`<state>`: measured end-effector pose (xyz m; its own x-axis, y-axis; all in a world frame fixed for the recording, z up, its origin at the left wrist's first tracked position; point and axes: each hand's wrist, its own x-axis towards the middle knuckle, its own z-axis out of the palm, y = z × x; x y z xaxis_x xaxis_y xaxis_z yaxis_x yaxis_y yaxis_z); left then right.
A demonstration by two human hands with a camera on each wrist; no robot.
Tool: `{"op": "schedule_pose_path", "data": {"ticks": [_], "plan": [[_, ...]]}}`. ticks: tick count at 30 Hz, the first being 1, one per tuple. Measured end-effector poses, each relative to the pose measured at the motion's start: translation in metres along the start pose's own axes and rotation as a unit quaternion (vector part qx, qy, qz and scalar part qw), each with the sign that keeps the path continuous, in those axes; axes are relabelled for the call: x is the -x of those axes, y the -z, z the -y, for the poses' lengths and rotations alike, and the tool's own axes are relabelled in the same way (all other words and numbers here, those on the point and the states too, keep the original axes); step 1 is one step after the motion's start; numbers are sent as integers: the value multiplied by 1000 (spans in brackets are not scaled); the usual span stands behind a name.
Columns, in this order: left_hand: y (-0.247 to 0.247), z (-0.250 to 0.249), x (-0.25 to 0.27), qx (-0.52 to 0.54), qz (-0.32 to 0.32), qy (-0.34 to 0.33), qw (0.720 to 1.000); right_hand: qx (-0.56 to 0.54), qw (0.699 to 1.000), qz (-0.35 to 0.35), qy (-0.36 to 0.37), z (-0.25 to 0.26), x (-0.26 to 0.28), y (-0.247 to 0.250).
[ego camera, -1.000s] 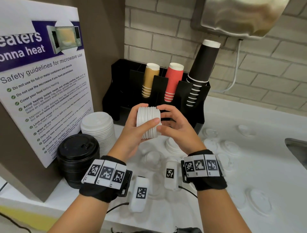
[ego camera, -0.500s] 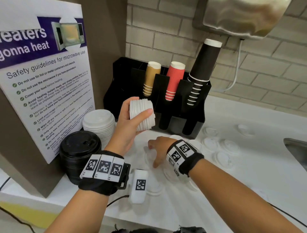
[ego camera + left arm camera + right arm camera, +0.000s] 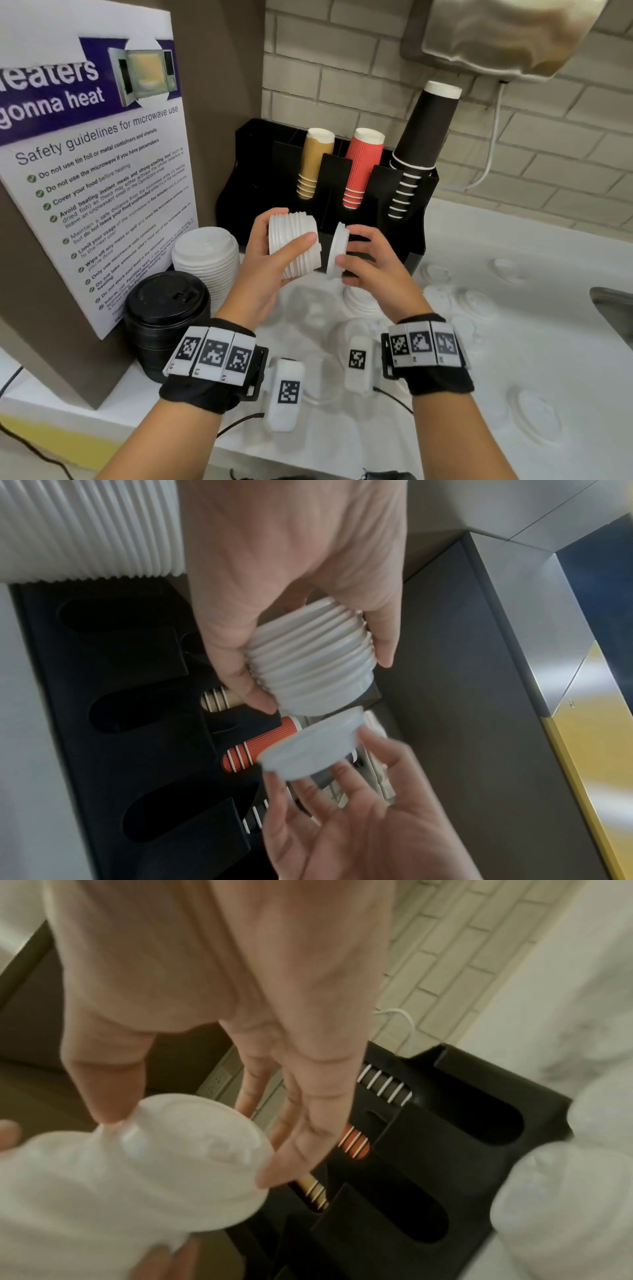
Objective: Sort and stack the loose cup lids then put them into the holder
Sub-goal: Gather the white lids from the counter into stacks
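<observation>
1. Up front in the head view, the left hand (image 3: 270, 260) gripped a stack (image 3: 294, 248) of white lids on its side, thumb across the near face and fingers behind it.
2. Just right of the stack, the right hand (image 3: 371, 263) pinched a single lid (image 3: 337, 248) on edge; a narrow gap showed between lid and stack.
3. Behind both hands stood the black holder (image 3: 246, 178), with tan cups (image 3: 313, 161), red cups (image 3: 361, 164) and black cups (image 3: 419, 144) upright in its far slots.
4. At the left, a tall white pile (image 3: 205, 260) stood by a black pile (image 3: 164, 318), both in front of a poster (image 3: 89, 164).
5. Loose lids (image 3: 476, 305) lay scattered over the white counter (image 3: 548, 342) to the right, with a short pile (image 3: 363, 301) under the hands.
6. Next, the left wrist view showed the left hand (image 3: 291, 561) wrapped round the ribbed stack (image 3: 308, 664), thumb on one side and fingers on the other.
7. Beyond the stack's end, the lid (image 3: 311, 748) sat tilted on the right hand's fingertips (image 3: 380, 748), very close to the stack; I could not tell whether they touched.
8. Lastly, the right wrist view was blurred: the right hand (image 3: 240, 988) reached down with long fingers at the lid's (image 3: 195, 1137) rim.
9. Under that lid the stack (image 3: 85, 1204) filled the near left, and the holder (image 3: 445, 1150) lay past it.
</observation>
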<state>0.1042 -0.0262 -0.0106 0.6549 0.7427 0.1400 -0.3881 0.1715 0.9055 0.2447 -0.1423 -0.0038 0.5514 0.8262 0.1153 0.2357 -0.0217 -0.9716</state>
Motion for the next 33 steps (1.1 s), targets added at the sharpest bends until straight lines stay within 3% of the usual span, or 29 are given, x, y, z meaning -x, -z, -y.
{"op": "schedule_pose_path", "data": {"ticks": [3,13,23,33], "plan": [[-4,3,0,-6,4,1,1000,-58,998,13,14,1,11,-9],[-4,9,5,-30,70,41,996,-53,998,29,22,2,18,-11],[-7,10,6,-20,52,35,998,-48,997,22,49,11,19,-14],[-8,10,2,108,29,86,990,-2,997,56,43,32,3,-4]]}}
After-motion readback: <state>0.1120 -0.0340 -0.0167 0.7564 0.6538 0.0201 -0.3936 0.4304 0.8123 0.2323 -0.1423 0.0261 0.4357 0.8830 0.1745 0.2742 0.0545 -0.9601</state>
